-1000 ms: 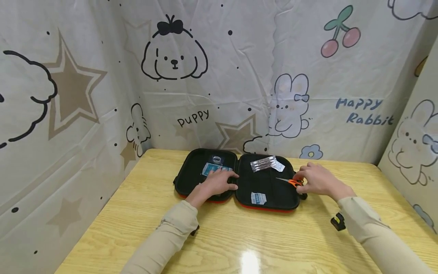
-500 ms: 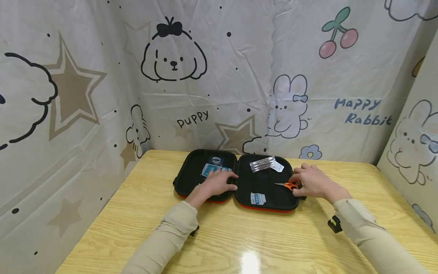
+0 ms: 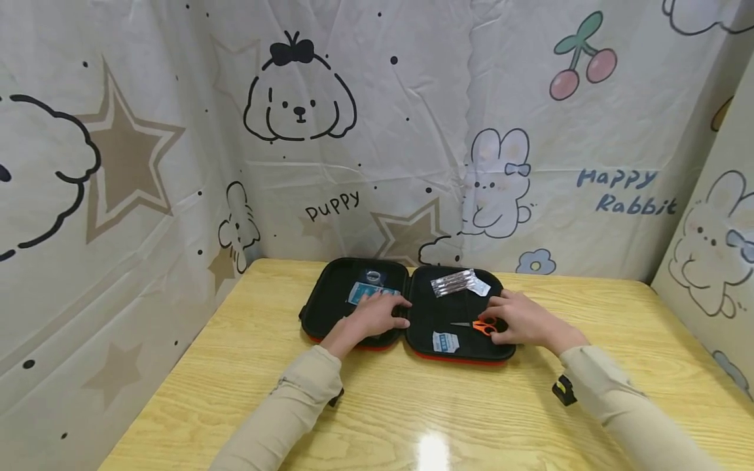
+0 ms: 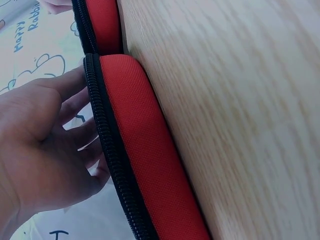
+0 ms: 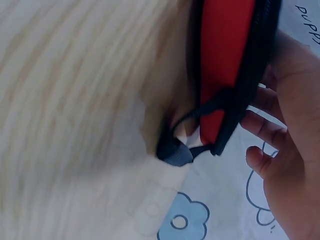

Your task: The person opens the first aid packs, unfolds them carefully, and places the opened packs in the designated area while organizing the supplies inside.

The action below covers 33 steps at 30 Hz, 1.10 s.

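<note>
An unzipped black-lined case (image 3: 432,313) lies spread flat on the table, its red shell showing in the left wrist view (image 4: 132,115). Over the right half, my right hand (image 3: 521,319) holds small scissors (image 3: 485,326) by their orange handles, blades pointing left. The scissors are hidden behind the case wall in the right wrist view. My left hand (image 3: 374,315) reaches into the left half, fingers loosely extended at a blue packet (image 3: 357,292) and partly covering it. Its fingertips are hidden behind the zipper edge (image 4: 102,120) in the left wrist view.
A pack of swabs (image 3: 450,283) and a white packet (image 3: 480,288) lie at the back of the right half, a blue-and-white packet (image 3: 445,341) at its front. A small clear-wrapped ring (image 3: 373,277) sits behind the blue packet. A printed curtain (image 3: 353,163) hangs behind the table.
My right hand has carried the scissors left and slightly toward the front, from the case's right edge further over its right half. My left hand has stayed in place.
</note>
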{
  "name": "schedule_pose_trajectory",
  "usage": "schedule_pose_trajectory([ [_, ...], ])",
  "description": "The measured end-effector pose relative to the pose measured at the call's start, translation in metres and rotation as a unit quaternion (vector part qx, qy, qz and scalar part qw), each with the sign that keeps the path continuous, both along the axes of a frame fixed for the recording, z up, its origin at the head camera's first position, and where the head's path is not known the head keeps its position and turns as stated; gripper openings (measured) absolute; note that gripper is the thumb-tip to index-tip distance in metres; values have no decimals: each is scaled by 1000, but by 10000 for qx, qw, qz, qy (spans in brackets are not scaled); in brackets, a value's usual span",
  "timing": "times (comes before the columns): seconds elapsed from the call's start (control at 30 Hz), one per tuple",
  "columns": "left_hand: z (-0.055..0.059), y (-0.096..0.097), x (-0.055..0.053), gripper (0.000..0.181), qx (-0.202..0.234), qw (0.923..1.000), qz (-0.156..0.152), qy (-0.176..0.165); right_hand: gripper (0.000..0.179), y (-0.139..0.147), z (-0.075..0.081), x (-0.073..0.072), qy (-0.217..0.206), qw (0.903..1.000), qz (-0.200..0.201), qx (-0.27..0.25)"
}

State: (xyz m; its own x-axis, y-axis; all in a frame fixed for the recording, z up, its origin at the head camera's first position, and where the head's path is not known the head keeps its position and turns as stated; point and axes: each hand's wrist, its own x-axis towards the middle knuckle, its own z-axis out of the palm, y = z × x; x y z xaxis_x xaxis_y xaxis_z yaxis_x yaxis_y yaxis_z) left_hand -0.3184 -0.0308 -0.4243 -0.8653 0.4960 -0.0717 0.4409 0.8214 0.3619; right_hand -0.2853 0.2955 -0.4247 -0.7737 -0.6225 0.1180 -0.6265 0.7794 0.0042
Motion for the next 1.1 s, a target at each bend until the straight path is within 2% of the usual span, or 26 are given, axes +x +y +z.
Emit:
schedule_pose_trajectory([
  [0.23, 3, 2, 1, 43, 12, 10000, 27, 16, 29, -12, -3, -3, -238, 9987, -30, -456],
  [0.43, 2, 1, 2, 44, -4, 10000, 65, -32, 26, -21, -4, -5, -438, 9979, 32, -469],
  [0.57, 0, 1, 2, 43, 16, 10000, 55, -45, 25, -23, -5, -6, -575, 9972, -129, -455],
  [0.77, 1, 2, 1, 43, 27, 10000, 38, -72, 22, -17, -7, -7, -459, 9968, -361, -539],
  [0.97, -1, 0, 2, 43, 91, 9999, 71, -115, 21, -23, -8, -7, -1007, 9915, -220, -797],
  [1.1, -2, 0, 2, 43, 70, 9999, 52, -65, 23, -26, -8, -7, -1072, 9898, -221, -914],
])
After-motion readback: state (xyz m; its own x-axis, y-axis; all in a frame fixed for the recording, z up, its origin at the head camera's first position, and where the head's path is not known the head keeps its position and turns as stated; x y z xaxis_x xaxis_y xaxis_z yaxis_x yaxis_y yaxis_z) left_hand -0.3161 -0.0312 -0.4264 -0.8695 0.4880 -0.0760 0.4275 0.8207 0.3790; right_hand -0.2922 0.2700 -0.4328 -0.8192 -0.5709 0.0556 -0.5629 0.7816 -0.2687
